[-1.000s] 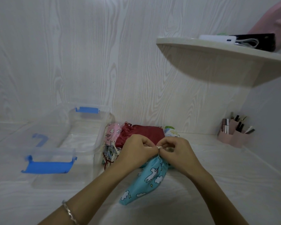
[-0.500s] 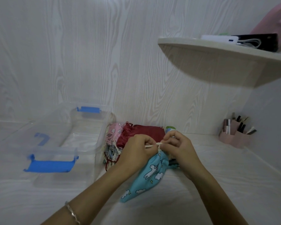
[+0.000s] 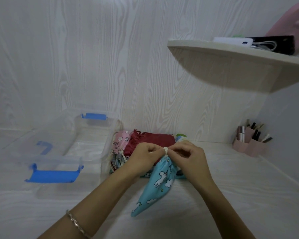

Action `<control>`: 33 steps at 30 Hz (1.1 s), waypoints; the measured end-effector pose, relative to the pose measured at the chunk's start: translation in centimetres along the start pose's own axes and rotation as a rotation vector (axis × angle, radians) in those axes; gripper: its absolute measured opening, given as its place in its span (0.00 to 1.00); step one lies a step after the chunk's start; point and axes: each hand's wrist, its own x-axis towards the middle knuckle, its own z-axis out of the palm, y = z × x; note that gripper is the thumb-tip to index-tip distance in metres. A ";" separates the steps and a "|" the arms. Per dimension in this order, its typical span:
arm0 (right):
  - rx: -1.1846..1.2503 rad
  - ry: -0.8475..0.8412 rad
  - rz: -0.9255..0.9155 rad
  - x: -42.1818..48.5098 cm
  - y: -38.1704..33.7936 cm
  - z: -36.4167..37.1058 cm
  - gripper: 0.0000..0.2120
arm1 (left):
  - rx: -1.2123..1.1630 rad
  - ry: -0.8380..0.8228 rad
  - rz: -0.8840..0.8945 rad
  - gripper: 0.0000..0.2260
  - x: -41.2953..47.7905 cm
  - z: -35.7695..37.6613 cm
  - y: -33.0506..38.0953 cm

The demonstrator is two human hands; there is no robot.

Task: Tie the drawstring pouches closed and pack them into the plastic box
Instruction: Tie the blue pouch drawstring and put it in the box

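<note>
While hands (image 3: 143,158) (image 3: 190,156) pinch a pouch (image 3: 160,183) (blue), woodgrain desk (image 3: 231,195) meets wall (image 3: 93,66).

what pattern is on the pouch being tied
Light blue pouch with white unicorns, clouds and stars, seen in the head view.

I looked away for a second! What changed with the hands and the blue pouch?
The left hand and right hand kept pinching the white drawstring of the blue unicorn pouch, lifting it slightly into a small bunch above the gathered neck. Nothing was let go. The pouch pile and plastic box stayed put.
</note>
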 end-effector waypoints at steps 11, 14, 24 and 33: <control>0.229 -0.226 0.329 0.9 1.6 -2.2 0.07 | 0.059 0.089 0.041 0.06 0.3 -0.7 -0.9; 0.259 -0.256 0.459 1.6 1.6 -1.3 0.14 | 0.044 0.074 0.061 0.07 0.2 0.0 -0.8; 0.500 -0.579 0.714 2.8 1.4 -1.3 0.20 | 0.406 0.131 0.254 0.06 1.2 0.1 -0.8; 0.700 -0.599 0.821 2.2 1.5 -1.0 0.18 | 0.433 0.137 0.367 0.06 0.8 0.2 -0.7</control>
